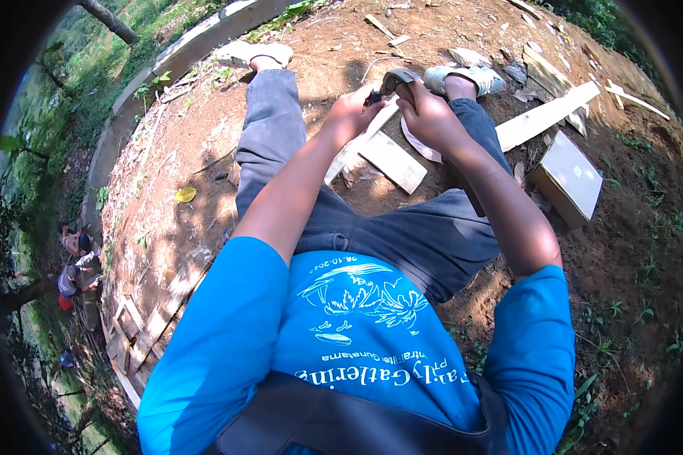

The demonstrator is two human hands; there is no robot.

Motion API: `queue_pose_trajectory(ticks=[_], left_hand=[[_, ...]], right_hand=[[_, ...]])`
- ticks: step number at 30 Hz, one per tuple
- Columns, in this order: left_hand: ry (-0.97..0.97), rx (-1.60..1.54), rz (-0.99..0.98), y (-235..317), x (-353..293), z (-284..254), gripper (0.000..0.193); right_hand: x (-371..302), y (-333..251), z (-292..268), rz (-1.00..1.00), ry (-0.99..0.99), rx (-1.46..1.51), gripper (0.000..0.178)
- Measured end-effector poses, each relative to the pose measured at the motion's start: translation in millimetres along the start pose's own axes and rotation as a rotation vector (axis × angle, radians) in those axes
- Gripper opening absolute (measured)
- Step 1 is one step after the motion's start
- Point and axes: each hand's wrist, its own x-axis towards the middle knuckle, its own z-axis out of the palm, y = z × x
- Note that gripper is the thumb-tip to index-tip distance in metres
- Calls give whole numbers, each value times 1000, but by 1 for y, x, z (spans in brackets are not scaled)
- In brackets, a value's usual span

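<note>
Both hands meet in front of me, between my spread legs and above the dirt. My right hand (431, 117) is closed around a hammer (399, 76), close to its dark metal head; part of the handle shows below my right forearm. My left hand (349, 115) has its fingers pinched beside the hammer head, around a small dark thing (374, 97) too small to name. Beneath the hands lies a narrow pale wooden strip (363, 145), slanting. Next to it a short, flat board (395, 162) rests on the ground.
A long pale plank (550, 116) lies right of my right foot, near a closed cardboard box (571, 180). Wood scraps (140, 330) are piled at the lower left. A concrete curb (115, 125) runs along the left, with people (76, 277) beyond it. A yellow leaf (185, 195) lies on the dirt.
</note>
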Motion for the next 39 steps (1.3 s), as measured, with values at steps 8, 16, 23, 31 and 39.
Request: queue_pose_trajectory(ticks=[8,16,23,31,39], left_hand=[[-25,-14,-135,-1,3,-1,42],[5,67,-156,9,-3,-14,33],[-24,76,-129,3,7,-9,44],[-58,17,-92,3,8,-5,41],[-33,-6,-100,-2,1,-5,45]], right_hand=[[1,-3,13,-52,340,181,31],[8,-42,-33,-137,561,497,31],[16,-21,-19,8,208,158,36],[14,-1,6,-43,66,33,35],[13,-14,8,-54,414,165,38]])
